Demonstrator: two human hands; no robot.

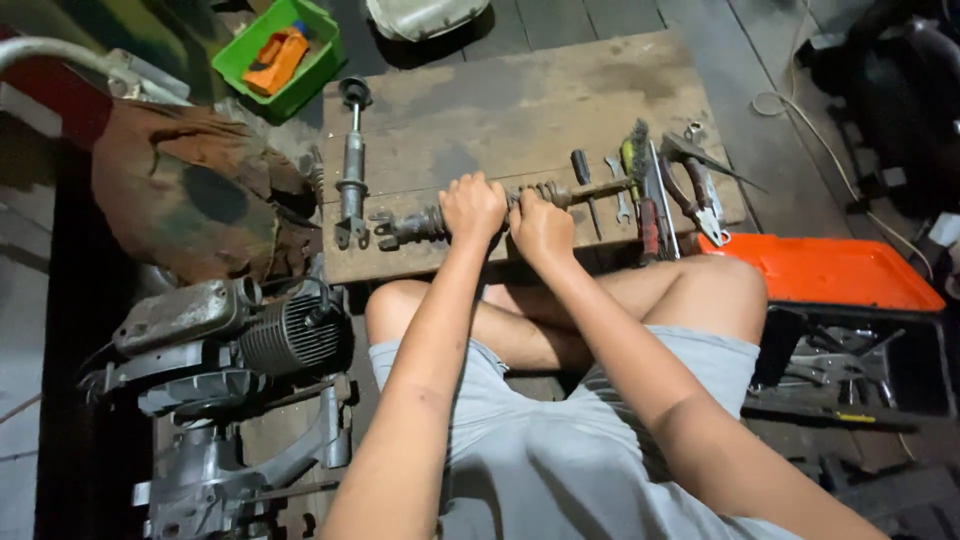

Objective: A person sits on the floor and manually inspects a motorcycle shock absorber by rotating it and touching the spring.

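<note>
On the near edge of a worn wooden board [520,110], a greasy shock absorber [490,208] lies crosswise, its forked end pointing left, and both hands are wrapped around its middle: the left hand [472,207] and the right hand [541,226] sit side by side, fingers curled tight over the spring. A second shock [352,165] lies lengthwise just left of it, while a screwdriver [584,180], a wrench [617,187], a wire brush [633,160] and pliers [698,190] lie to the right. Farther out stand an engine [240,340] at the left, a green bin [282,55] beyond the board, and an open orange toolbox [830,275] at the right.
</note>
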